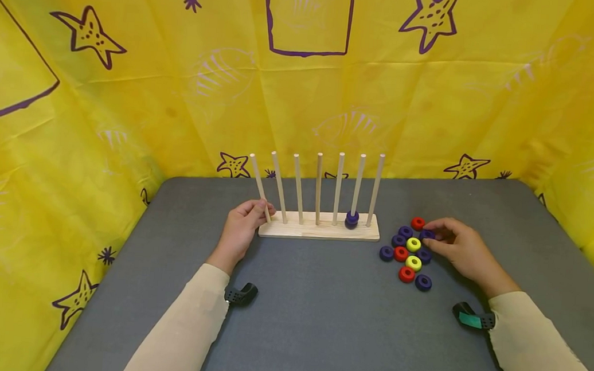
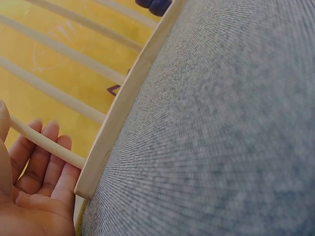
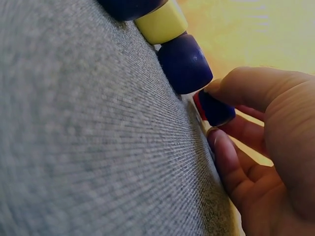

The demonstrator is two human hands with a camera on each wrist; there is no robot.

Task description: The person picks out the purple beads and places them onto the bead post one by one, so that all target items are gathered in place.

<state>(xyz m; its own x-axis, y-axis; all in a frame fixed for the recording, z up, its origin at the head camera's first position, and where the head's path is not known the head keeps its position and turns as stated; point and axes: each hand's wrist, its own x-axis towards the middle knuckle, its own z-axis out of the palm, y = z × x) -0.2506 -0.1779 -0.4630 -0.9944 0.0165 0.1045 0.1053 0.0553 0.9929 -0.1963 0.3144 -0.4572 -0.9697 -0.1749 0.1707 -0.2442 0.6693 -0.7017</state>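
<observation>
A wooden peg rack (image 1: 319,231) with several upright pegs stands toward the back of the table. My left hand (image 1: 245,223) is at its left end, thumb and fingers around the leftmost peg (image 2: 49,143). Dark blue rings (image 1: 351,220) sit low on the second peg from the right. To the right of the rack, my right hand (image 1: 460,248) pinches a dark blue ring (image 3: 219,109) at the far side of a group of loose rings. A red ring (image 1: 418,223) lies just beyond its fingertips, and a yellow ring (image 1: 413,245) lies nearer.
More loose rings lie close together on the grey table (image 1: 319,313), among them a red ring (image 1: 407,275) and a dark blue ring (image 1: 423,283) at the near side. A yellow patterned cloth (image 1: 302,105) hangs behind the table and along its sides.
</observation>
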